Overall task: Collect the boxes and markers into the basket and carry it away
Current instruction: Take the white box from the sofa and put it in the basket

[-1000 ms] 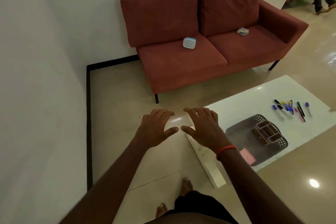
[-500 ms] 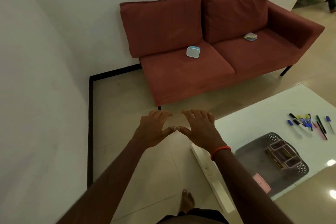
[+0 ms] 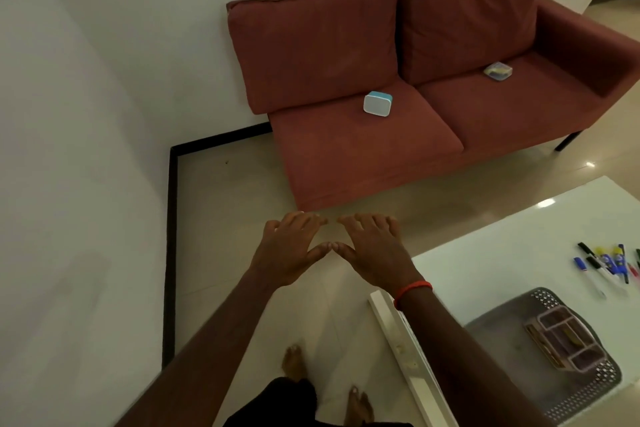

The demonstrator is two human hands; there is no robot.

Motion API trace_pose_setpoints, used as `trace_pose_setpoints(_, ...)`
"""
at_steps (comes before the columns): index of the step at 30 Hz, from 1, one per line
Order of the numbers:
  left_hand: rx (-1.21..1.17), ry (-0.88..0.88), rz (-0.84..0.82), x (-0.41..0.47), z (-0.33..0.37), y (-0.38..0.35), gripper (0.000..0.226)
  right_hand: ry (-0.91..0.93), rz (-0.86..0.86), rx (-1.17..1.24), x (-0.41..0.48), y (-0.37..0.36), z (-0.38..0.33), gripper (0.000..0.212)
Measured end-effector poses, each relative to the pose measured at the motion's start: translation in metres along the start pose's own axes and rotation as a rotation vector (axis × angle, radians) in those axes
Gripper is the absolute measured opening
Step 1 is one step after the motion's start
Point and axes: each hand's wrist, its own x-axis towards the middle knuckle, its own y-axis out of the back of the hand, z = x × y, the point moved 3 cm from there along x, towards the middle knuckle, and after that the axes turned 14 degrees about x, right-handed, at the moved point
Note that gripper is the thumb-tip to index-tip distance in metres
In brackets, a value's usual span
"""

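Red sofa (image 3: 398,149) carries two boxes (image 3: 378,103); white table (image 3: 502,253) bears markers (image 3: 604,265) and grey basket (image 3: 512,333). Both my left hand (image 3: 291,250) and right hand (image 3: 375,251): fingers spread, empty, thumbs touching.

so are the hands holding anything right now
Nothing is held. The left hand and right hand are open, palms down, thumbs touching, out in front above the floor.

A red sofa (image 3: 433,135) is standing at the far wall, carrying 2 boxes: a white and blue box (image 3: 378,103) on its left seat, a small clear box (image 3: 498,71) on its right seat. At near right, a white table (image 3: 502,253) is bearing a grey basket (image 3: 502,329) and, beyond it, loose markers (image 3: 604,263).
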Motion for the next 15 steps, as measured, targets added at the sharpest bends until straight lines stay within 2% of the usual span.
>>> trace_pose_setpoints(8, -0.105, -0.005, -0.002, 0.069, -0.052, -0.008, 0.066, -0.077, -0.010, -0.004, 0.074, -0.003, 0.005, 0.063)
trace_pose_setpoints(15, -0.145, -0.082, 0.000, 0.135, -0.098, 0.001, 0.067, -0.173, 0.008, 0.012, 0.136, 0.000, 0.002, 0.066)
